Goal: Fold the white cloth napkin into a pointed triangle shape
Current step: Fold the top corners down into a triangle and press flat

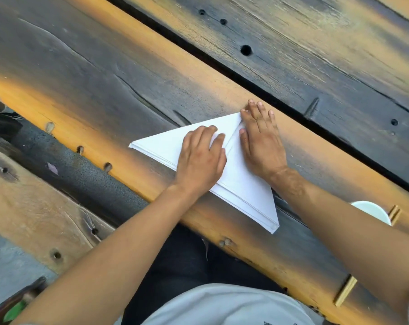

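The white cloth napkin point(243, 184) lies folded into a long flat triangle on the wooden table point(105, 73), with points at the left, at the top and at the lower right near the table's edge. A crease runs down from the top point between my two hands. My left hand point(202, 158) lies palm down on the left half, fingers bent and resting beside the crease. My right hand point(261, 137) lies flat with fingers together on the right flap, fingertips past the top point. Both hands press the napkin; neither grips it.
A white bowl point(372, 211) peeks out behind my right forearm at the right, with pale chopsticks point(395, 214) beside it. A dark gap point(269, 99) between planks runs just beyond the napkin. A wooden bench point(34, 207) lies lower left, and my lap sits below the table edge.
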